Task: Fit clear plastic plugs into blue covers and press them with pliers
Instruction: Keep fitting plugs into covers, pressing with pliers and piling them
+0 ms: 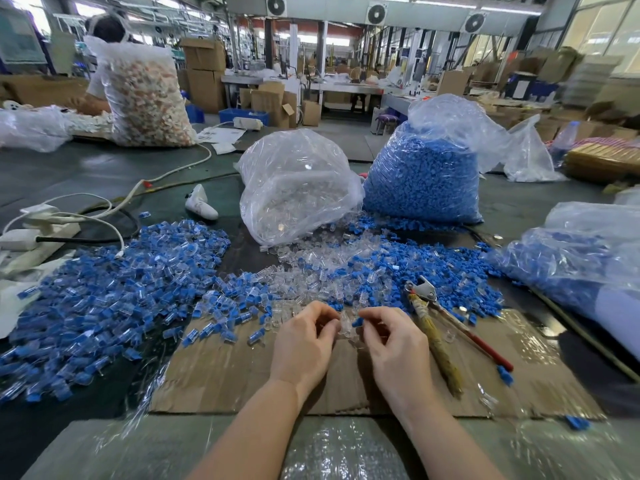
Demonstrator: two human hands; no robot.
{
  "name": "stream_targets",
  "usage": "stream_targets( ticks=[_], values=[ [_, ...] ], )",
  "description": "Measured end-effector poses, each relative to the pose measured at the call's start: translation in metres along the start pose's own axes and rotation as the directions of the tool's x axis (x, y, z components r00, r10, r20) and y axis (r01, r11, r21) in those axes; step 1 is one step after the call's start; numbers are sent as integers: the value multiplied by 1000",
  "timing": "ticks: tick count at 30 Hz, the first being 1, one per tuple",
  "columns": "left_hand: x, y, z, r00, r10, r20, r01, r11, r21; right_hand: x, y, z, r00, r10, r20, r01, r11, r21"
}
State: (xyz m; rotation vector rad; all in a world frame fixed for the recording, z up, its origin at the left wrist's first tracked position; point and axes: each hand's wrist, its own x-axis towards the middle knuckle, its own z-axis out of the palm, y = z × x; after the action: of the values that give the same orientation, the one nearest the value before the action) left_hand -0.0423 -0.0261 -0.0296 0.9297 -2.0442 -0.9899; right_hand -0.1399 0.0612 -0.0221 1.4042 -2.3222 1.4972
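We see a clear plastic plug (344,323) pinched in the curled fingertips of the left hand (304,341), held just above the far edge of a sheet of cardboard (221,382). Right beside it, the right hand (391,344) pinches a small blue cover (357,322) between thumb and forefinger; plug and cover sit so close that we cannot tell whether they touch. Both hands are closed around their parts, fingers bent inward toward each other.

Just to the right of the right hand lie the pliers (440,317), resting on the cardboard with their metal head pointing away from us, one handle wrapped in worn yellowish tape and the other red. No hand touches them.

Beyond the hands spreads a loose scatter of clear plugs (304,271), mixed at its edges with blue covers. To the left lies a broad heap of assembled pieces (104,299), blue with clear parts showing. To the right we see a pile of loose blue covers (429,271).

Farther back stand two clear bags: one holding clear plugs (294,188), its mouth spilling onto the surface, and a taller one packed with blue covers (422,178). Another bag of blue parts (571,258) lies at the right edge. At the left, a white power strip (20,233) and its cables rest on the dark mat (104,174). A person (100,64) sits at the far left behind a large bag of pale pieces (149,98)
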Motion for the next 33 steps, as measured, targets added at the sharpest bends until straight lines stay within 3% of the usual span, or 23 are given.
stream_targets(
  ticks=[3, 13, 19, 27, 33],
  values=[
    [0, 1, 0, 1000, -2, 28, 2, 1000, -11, -2, -1, 2, 1000, -15, 11, 15, 1000, 15],
    [-3, 2, -2, 998, -32, 45, 37, 995, -98, -10, -7, 6, 976, -218, -6, 212, 954, -213],
    [-5, 4, -4, 996, -28, 85, 41, 986, -162, -9, -5, 8, 983, -180, -25, 173, 971, -166],
    [-2, 2, -3, 997, 1, 72, 6, 996, -95, -9, -4, 6, 992, -127, -23, 124, 985, -117],
    [0, 2, -4, 994, -55, 91, 69, 984, -162, -10, -5, 5, 991, -129, 25, 130, 988, -77]
  ],
)
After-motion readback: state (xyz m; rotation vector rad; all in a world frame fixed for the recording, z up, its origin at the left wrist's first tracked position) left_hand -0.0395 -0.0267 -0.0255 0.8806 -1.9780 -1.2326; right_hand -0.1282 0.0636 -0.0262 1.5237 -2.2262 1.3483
